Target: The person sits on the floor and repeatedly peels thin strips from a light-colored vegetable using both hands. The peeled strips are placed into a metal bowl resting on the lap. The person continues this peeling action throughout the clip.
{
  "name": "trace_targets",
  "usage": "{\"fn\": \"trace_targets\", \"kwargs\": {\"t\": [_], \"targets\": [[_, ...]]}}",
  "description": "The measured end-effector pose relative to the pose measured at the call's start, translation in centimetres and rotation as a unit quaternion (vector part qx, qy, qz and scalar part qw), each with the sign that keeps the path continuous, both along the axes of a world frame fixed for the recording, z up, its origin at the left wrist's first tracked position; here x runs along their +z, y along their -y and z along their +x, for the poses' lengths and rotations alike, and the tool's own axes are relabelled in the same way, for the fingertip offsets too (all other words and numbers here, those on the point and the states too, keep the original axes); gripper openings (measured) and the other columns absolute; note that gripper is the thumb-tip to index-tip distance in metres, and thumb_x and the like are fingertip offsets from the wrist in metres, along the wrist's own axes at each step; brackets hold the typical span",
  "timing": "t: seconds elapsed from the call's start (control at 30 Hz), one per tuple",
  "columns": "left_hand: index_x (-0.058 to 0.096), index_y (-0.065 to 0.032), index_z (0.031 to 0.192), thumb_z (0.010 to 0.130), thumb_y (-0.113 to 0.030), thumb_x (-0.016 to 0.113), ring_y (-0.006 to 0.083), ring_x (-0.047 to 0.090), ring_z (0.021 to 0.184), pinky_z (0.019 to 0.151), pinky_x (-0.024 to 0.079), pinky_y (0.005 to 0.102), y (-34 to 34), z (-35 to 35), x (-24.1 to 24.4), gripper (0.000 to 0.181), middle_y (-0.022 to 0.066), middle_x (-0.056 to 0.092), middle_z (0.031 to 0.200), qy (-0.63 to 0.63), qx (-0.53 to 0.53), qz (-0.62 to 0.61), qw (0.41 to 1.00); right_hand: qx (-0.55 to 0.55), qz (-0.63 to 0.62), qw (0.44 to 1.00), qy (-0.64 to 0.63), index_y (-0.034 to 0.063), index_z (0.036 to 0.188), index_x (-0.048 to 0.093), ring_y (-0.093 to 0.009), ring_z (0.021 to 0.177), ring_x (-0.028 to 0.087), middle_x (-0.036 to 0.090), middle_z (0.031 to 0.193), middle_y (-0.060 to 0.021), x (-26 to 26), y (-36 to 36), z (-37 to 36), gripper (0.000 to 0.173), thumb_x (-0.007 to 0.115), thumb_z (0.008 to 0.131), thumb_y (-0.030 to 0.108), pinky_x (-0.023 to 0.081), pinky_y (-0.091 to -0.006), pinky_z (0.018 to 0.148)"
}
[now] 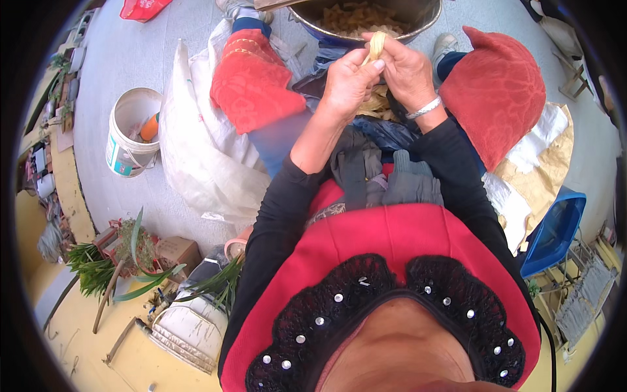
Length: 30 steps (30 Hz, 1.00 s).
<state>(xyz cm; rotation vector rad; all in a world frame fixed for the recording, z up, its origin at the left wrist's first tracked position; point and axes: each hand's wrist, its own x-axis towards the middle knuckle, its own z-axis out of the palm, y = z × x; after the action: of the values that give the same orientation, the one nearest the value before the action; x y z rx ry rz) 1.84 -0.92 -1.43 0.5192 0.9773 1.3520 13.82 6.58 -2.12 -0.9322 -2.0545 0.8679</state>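
Note:
A pale yellow strip, folded into a loop, is pinched between my two hands at the near rim of a large metal pot. My left hand grips its lower end between thumb and fingers. On the other side, my right hand, with a silver bracelet at the wrist, holds the strip near the top of the loop. Light brown pieces fill part of the pot. Below my hands, more yellowish strips lie in a dark plastic bag between my legs.
Red cloths cover both my knees. A white woven sack and a white bucket with an orange-handled item are on the left. To the right are a brown paper sack and a blue bin. Potted plants stand at lower left.

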Motion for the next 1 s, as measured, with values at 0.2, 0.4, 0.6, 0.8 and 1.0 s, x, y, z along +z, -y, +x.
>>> {"fn": "trace_targets", "kwargs": {"t": [0.2,0.4,0.6,0.8,1.0], "targets": [[0.059,-0.0062,0.099,0.094,-0.016,0.060,0.0004,0.032,0.052,0.045,0.022,0.0172,1.2,-1.9,-1.1,0.011,-0.0064,0.046,0.068,-0.064,-0.086,-0.011,0.994,0.024,0.136,0.987,0.077,0.0155,0.092,0.068,-0.028,0.071,0.065,0.065,0.077,-0.0051,1.1,0.4,0.3,0.012,0.062,0.088,0.025,0.049,-0.0388,0.058],[0.059,-0.0038,0.094,0.090,-0.013,0.060,0.0112,0.053,0.056,0.049,0.041,0.0274,2.1,-2.2,-1.9,0.010,-0.0020,0.055,0.068,-0.278,-0.043,0.042,0.959,0.055,0.162,0.977,0.128,0.0130,0.085,0.068,-0.028,0.073,0.063,0.061,0.072,-0.0040,0.9,0.8,0.2,0.015,0.063,0.087,0.027,0.047,-0.0404,0.060],[0.060,-0.0069,0.094,0.079,-0.006,0.063,0.0266,0.063,0.070,0.056,0.049,0.0367,3.6,-2.4,0.5,0.016,0.0068,0.062,0.079,-0.769,0.048,0.164,0.616,0.092,-0.139,0.984,0.063,0.0091,0.090,0.071,-0.019,0.074,0.066,0.067,0.079,-0.0030,0.4,1.9,0.5,0.024,0.062,0.092,0.031,0.051,-0.0321,0.065],[0.063,-0.0073,0.108,0.075,0.002,0.066,0.0253,0.064,0.075,0.063,0.051,0.0345,4.7,-1.3,-1.3,0.034,0.0069,0.066,0.089,-0.730,0.130,0.215,0.635,0.146,-0.644,0.717,-0.223,0.0060,0.111,0.065,-0.012,0.087,0.063,0.066,0.099,-0.0004,-2.4,4.1,0.9,0.027,0.057,0.098,0.029,0.051,-0.0244,0.076],[0.058,-0.0019,0.118,0.082,-0.008,0.068,0.0322,0.065,0.087,0.076,0.052,0.0354,6.2,-0.1,-1.6,0.038,0.0151,0.064,0.107,-0.574,0.085,0.150,0.800,0.165,-0.684,0.654,-0.278,0.0023,0.116,0.063,-0.014,0.101,0.061,0.062,0.115,-0.0046,-2.8,4.5,1.4,0.025,0.057,0.096,0.015,0.051,-0.0279,0.085]]}}
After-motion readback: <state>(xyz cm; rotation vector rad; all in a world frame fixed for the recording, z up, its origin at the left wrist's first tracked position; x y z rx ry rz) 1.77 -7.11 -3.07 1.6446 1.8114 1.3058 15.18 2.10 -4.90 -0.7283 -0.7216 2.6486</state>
